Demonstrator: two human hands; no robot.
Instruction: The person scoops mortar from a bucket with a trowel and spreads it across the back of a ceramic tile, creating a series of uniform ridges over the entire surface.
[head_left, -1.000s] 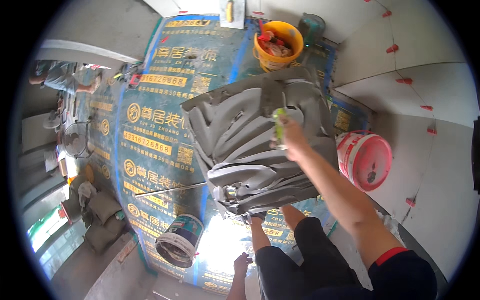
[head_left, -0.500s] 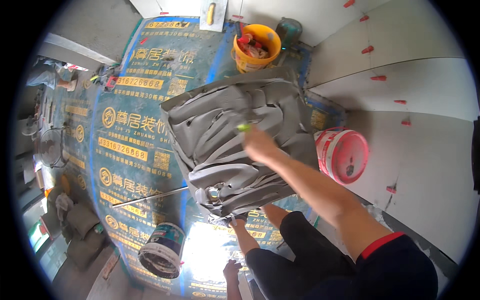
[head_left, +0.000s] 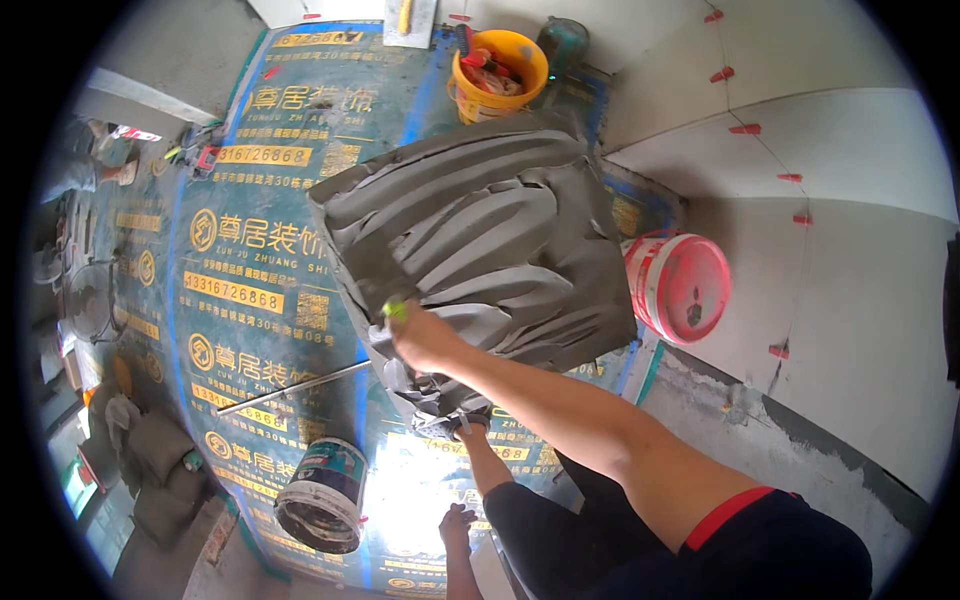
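Note:
My right hand (head_left: 425, 340) is closed around the lime-green handle of a trowel (head_left: 396, 311); its blade, smeared grey, is hard to make out against the mortar. Beneath it, wet grey mortar (head_left: 500, 235) covers a large square slab in long curved ridges. The trowel is at the slab's left side, where thicker lumps lie toward the near corner. My left hand (head_left: 457, 524) hangs low near my leg, away from the slab, its fingers loosely bent and apart with nothing visible in them.
A yellow bucket (head_left: 460, 97) with tools stands beyond the slab, near a dark container (head_left: 563, 45). To the right is a red-and-white bucket (head_left: 690, 288). A dirty bucket (head_left: 322, 497) and a metal bar (head_left: 290, 388) lie left. A flat trowel (head_left: 408, 28) leans on the far wall.
My right hand has swept the trowel left and nearer across the slab, leaving smoother curved ridges in the mortar. My left hand stays low, apart from the slab.

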